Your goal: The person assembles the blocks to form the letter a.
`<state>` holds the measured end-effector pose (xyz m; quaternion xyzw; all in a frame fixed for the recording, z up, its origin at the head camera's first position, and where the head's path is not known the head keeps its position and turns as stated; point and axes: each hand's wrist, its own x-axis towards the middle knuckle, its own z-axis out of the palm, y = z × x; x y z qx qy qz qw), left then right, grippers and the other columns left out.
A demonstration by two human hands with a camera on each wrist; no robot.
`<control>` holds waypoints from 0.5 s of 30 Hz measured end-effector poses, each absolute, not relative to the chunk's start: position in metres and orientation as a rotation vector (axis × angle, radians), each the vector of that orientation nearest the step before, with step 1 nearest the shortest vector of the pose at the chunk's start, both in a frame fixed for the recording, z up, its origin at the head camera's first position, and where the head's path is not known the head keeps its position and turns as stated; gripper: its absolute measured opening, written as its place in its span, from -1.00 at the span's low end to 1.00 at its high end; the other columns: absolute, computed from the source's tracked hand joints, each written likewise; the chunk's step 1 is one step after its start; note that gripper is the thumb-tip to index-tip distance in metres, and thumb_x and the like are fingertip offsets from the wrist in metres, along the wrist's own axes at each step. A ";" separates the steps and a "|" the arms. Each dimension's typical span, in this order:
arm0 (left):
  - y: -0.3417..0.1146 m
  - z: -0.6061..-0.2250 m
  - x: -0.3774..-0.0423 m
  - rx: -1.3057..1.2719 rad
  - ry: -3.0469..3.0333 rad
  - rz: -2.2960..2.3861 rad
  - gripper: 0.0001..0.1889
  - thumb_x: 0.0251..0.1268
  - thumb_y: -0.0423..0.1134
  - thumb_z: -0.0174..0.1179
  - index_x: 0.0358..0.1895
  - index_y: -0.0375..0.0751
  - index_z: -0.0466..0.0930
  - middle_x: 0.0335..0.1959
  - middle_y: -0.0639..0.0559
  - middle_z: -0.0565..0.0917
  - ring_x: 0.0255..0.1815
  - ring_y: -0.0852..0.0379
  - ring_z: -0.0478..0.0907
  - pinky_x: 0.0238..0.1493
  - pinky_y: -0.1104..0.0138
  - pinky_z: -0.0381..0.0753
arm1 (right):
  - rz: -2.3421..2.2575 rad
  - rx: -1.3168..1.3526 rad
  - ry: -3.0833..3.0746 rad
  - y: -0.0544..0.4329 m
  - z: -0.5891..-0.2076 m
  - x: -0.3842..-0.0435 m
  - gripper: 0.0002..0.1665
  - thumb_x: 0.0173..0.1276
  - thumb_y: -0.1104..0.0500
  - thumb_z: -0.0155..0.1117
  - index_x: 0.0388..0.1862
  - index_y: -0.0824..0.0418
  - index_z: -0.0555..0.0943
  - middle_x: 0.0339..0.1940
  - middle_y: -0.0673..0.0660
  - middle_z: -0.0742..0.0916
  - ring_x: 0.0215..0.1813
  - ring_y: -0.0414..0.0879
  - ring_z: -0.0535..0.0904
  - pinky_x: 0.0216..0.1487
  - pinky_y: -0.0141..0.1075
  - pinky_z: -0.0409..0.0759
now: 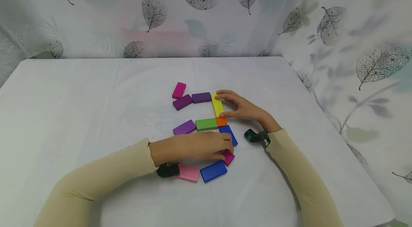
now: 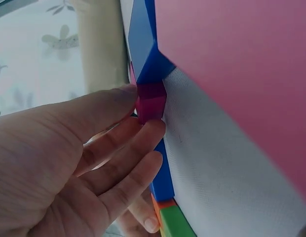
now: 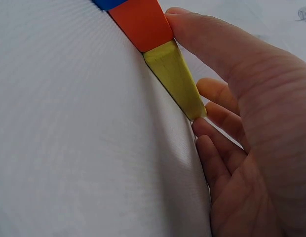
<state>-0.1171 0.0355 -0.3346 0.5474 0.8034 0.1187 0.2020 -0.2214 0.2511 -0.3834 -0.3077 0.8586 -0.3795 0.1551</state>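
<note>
My left hand (image 1: 199, 145) reaches over the near part of a curved row of coloured blocks. Its thumb and fingers pinch a small magenta block (image 2: 152, 101), which lies between two blue blocks; the upper blue block (image 1: 231, 137) is partly behind the fingers. My right hand (image 1: 243, 108) spans the long side of a yellow block (image 1: 217, 105) on the right of the row. In the right wrist view its thumb rests where the yellow block meets an orange block (image 3: 143, 27), and the fingertips are at the yellow block's far end.
Left of the orange block lie a green block (image 1: 206, 124) and a purple block (image 1: 184, 127). Farther back are two more purple blocks (image 1: 201, 97) and another magenta block (image 1: 178, 90). Nearer are a blue block (image 1: 214, 171) and a pink block (image 1: 189, 172) on the white table (image 1: 80, 112).
</note>
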 end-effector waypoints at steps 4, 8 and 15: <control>0.035 -0.334 -0.118 1.542 2.239 0.332 -0.69 0.40 -0.17 0.18 0.16 -0.09 0.59 0.03 0.03 0.57 0.03 0.21 0.52 0.06 0.57 0.48 | -1.091 -0.871 2.457 0.251 -0.383 -0.221 -0.28 0.27 0.12 0.40 0.39 0.13 0.40 0.53 0.09 0.26 0.55 0.02 0.08 0.51 0.07 0.01; 0.036 -0.333 -0.118 1.543 2.243 0.329 -0.69 0.40 -0.16 0.18 0.15 -0.09 0.59 0.03 0.02 0.57 0.02 0.20 0.52 0.05 0.57 0.49 | -1.097 -0.881 2.454 0.251 -0.382 -0.221 -0.29 0.27 0.14 0.40 0.39 0.14 0.40 0.52 0.10 0.26 0.55 0.03 0.07 0.51 0.07 0.00; 0.034 -0.334 -0.119 1.558 2.234 0.339 -0.68 0.39 -0.17 0.20 0.16 -0.09 0.60 0.02 0.03 0.57 0.01 0.21 0.52 0.05 0.57 0.48 | -1.105 -0.886 2.448 0.250 -0.381 -0.221 -0.28 0.27 0.15 0.41 0.39 0.15 0.40 0.52 0.11 0.26 0.56 0.02 0.05 0.52 0.08 -0.01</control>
